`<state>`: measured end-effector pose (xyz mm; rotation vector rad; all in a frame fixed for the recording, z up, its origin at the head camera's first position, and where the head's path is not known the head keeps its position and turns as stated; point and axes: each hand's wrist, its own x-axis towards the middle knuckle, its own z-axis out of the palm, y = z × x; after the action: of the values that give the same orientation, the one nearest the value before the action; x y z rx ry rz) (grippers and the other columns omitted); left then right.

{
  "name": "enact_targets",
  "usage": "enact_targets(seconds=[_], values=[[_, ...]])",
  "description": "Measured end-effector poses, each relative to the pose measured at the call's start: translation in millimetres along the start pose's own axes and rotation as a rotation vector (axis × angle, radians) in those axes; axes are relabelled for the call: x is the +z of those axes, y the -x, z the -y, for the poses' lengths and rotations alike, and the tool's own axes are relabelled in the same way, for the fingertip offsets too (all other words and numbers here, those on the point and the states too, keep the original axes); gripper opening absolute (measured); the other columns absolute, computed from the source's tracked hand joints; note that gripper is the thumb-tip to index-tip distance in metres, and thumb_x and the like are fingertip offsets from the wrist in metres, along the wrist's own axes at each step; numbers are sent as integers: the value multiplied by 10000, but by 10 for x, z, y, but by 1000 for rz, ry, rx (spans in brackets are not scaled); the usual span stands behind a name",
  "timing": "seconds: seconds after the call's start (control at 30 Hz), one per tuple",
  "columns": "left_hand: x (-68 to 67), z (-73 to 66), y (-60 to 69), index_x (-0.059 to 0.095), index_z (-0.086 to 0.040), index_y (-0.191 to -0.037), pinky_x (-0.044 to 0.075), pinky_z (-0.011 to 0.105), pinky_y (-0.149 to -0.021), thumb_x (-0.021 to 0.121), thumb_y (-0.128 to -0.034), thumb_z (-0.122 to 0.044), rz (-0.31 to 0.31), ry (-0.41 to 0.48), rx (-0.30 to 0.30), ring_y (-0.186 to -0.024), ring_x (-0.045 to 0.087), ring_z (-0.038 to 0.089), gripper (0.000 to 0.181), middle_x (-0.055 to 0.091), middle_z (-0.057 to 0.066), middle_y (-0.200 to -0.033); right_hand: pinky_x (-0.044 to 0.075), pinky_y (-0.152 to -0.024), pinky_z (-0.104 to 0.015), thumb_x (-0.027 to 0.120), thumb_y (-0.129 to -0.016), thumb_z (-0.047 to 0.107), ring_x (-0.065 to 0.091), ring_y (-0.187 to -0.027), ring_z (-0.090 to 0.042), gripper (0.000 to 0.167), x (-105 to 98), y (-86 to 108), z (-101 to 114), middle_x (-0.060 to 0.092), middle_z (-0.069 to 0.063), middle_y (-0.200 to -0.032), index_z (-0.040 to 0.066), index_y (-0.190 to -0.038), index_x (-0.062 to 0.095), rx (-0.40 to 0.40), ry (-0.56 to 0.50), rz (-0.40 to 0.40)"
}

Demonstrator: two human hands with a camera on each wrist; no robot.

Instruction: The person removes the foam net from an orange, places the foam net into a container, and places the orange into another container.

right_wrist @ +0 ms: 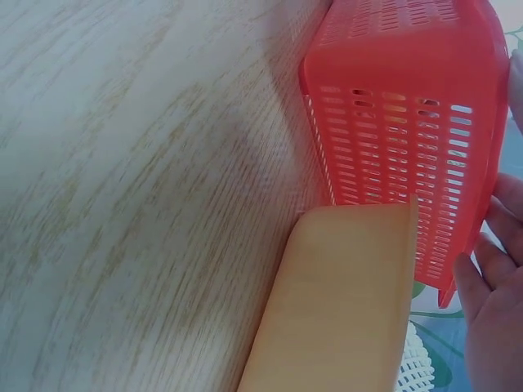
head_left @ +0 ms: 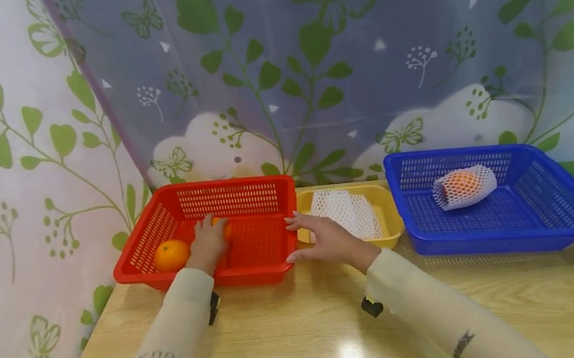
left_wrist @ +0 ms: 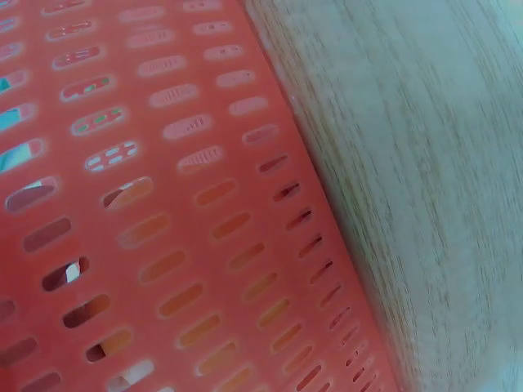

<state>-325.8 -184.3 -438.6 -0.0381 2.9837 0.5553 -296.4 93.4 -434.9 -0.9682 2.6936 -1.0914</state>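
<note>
In the head view my left hand (head_left: 209, 242) reaches into the red basket (head_left: 257, 272), its fingers curled over an orange (head_left: 226, 230) that they partly hide. A second orange (head_left: 171, 256) lies to the left of that hand. My right hand (head_left: 328, 238) is at the basket's right end, fingers spread and touching the rim. The right wrist view has this hand (right_wrist: 498, 286) beside the red basket's outer wall (right_wrist: 392, 147). Only the slotted side of the red basket (left_wrist: 180, 245) fills much of the left wrist view; the left hand is hidden there.
A yellow basket (head_left: 388, 212) holding white foam nets (head_left: 346, 210) stands just right of the red one. Farther right, a blue basket (head_left: 479, 240) contains an orange fruit in a foam net (head_left: 463, 186). All stand along the wooden table's (head_left: 291, 343) back edge, before a patterned curtain.
</note>
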Motion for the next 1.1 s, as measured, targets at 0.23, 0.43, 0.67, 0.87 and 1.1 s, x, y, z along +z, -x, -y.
enact_targets(seconds=[0.23, 0.43, 0.67, 0.87, 1.1], values=[[20, -8, -8, 388, -163, -1488, 319, 687, -1012, 620, -932, -119, 30, -14, -13, -1435, -15, 483, 604, 14, 206, -1597, 283, -1137, -466, 794, -753, 489, 314, -1418, -186, 755, 1, 4, 4, 449, 2, -1478, 43, -1322, 577, -14, 25, -1], [20, -16, -15, 383, -183, -1493, 332, 687, -1002, 625, -938, -182, 22, -30, -12, -1432, -32, 490, 606, -9, 195, -1601, 279, -1139, -465, 793, -756, 487, 302, -1424, -172, 749, 4, 14, 4, 441, 14, -1483, 47, -1322, 577, -7, 29, -7], [22, -22, -18, 366, -190, -1503, 322, 689, -1007, 613, -952, -211, 60, -48, -30, -1430, -35, 495, 605, -36, 196, -1602, 286, -1137, -455, 786, -757, 500, 306, -1420, -162, 745, -5, 22, 13, 434, 30, -1486, 73, -1330, 576, 8, 28, 2], [27, -37, -34, 370, -194, -1500, 280, 697, -1030, 607, -950, -212, 64, -47, -42, -1431, -31, 492, 599, -27, 193, -1602, 291, -1134, -455, 790, -758, 492, 322, -1414, -169, 732, -9, 20, 3, 436, 33, -1486, 79, -1325, 582, 16, 23, -3], [16, -18, -37, 343, -185, -1508, 228, 707, -1051, 594, -951, -225, 16, -55, -20, -1426, -17, 503, 612, 7, 207, -1596, 302, -1130, -451, 786, -759, 497, 331, -1411, -177, 731, 3, -3, -4, 441, 29, -1484, 87, -1328, 579, 14, 49, 0]])
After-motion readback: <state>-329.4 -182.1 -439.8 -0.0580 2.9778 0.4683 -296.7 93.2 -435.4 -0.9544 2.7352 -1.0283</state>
